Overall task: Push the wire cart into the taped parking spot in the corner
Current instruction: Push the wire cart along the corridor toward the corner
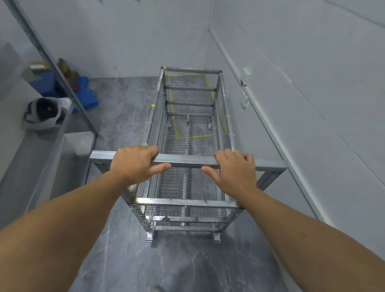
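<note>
Forearms: both bare arms are reaching forward and down from the person toward the cart's near end.
Left hand (136, 163): it is closing over the square grey metal handle bar (186, 162), fingers curling over the top and thumb pressing underneath.
Right hand (234, 169): it is gripping the same bar further along, fingers draped over the far edge, thumb tucked below.
Cart: the tall silver wire-mesh cart with a steel tube frame (188, 132) is standing on the dark marbled floor (183, 268), running close alongside the pale wall panel (319, 106) on the right.
Parking spot: yellow tape lines (196, 136) are showing through the mesh beneath the cart's far half, so it is looking partly inside the marked corner.
Handling: the frame is looking rigid and fairly heavy but empty, rolling on small castors (209, 125); holding the bar with hands spread seems best for steering straight.
</note>
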